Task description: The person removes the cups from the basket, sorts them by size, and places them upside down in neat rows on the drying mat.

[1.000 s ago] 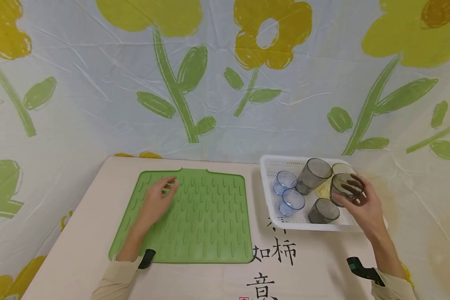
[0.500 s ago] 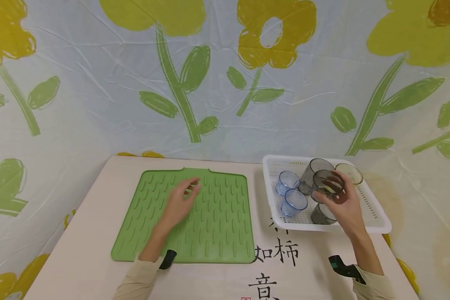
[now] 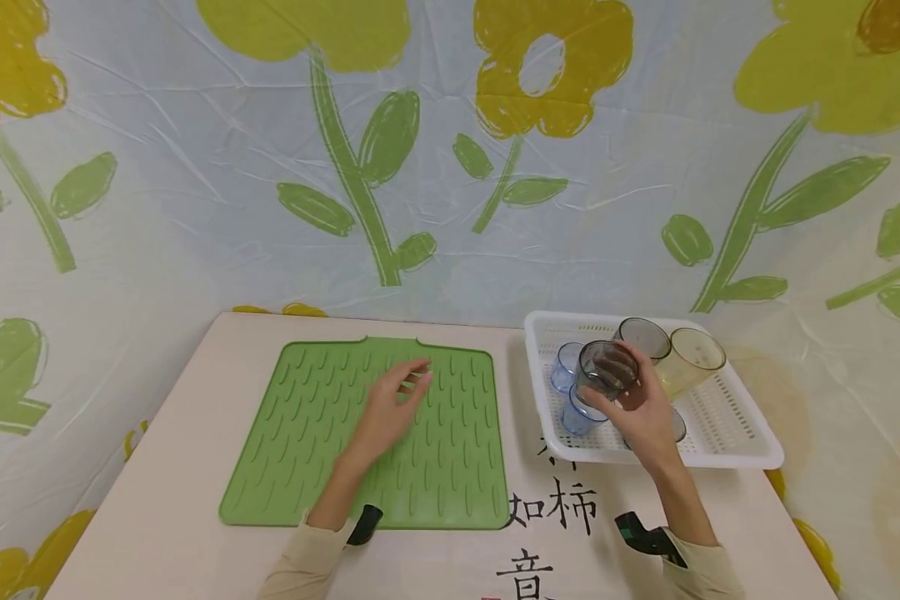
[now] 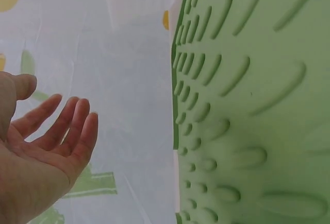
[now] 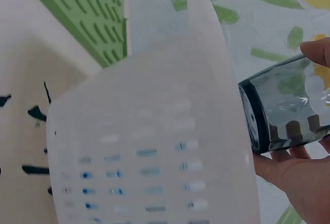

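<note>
My right hand (image 3: 642,412) grips a grey glass tumbler (image 3: 602,371) by its side, fingers behind and thumb in front. In the head view the tumbler overlaps two small blue glasses (image 3: 579,417) standing in the white plastic basket (image 3: 750,458). From the right wrist, the tumbler (image 5: 291,105) shows above the basket's wall (image 5: 154,100), its thick base toward it. My left hand (image 3: 396,408) hovers over the green ridged mat (image 3: 330,467), holding nothing. Its fingers look loosely bent and apart in the left wrist view, palm (image 4: 36,177) showing.
Also in the basket are a taller grey glass (image 3: 645,337), a yellow glass (image 3: 693,358) and another grey glass (image 3: 677,425), partly behind my right hand. Black characters (image 3: 570,504) mark the pale tabletop (image 3: 435,567) in front. A flower-print cloth (image 3: 570,267) hangs behind the table.
My right hand has carried the grey tumbler leftward across the basket, away from the yellow glass and toward the blue ones. My left hand has shifted right over the mat.
</note>
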Motion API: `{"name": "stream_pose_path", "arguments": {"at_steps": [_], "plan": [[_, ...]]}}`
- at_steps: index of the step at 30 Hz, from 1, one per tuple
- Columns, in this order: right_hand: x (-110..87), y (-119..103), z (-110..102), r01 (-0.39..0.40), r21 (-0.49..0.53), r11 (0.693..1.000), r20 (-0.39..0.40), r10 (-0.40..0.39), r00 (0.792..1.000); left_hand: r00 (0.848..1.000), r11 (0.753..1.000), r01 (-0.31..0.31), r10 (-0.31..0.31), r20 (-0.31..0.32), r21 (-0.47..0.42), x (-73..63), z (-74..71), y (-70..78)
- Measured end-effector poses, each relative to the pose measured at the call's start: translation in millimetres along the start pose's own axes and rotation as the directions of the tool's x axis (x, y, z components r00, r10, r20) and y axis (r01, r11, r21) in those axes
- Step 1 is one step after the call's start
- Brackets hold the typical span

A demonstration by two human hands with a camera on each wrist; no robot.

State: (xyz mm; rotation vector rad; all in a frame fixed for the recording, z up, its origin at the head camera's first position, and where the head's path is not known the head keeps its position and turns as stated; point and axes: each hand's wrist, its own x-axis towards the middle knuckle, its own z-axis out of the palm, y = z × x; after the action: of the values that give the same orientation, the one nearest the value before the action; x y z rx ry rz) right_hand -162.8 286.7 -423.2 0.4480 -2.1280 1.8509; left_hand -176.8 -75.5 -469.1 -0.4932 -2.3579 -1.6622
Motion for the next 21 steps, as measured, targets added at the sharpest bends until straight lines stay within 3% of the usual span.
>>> {"name": "stream_pose_path", "arguments": {"at_steps": [7,15,21], "plan": [[2.9,5.5,21.9,0.06,0.096,0.994,0.067,-0.067,0.996,1.0,0.999,-0.012,0.012,0.002,-0.052,2.4,13.1,7.1],[2.7,7.3,44.8,0.042,0.117,0.992,0.137,-0.058,0.989,1.0,0.991,-0.019,0.02,0.008,-0.133,3.0,31.9,13.3],[2.5,7.2,63.9,0.004,0.124,0.992,0.166,-0.025,0.986,1.0,0.989,-0.008,0.013,0.028,-0.145,4.8,44.7,24.2]]}}
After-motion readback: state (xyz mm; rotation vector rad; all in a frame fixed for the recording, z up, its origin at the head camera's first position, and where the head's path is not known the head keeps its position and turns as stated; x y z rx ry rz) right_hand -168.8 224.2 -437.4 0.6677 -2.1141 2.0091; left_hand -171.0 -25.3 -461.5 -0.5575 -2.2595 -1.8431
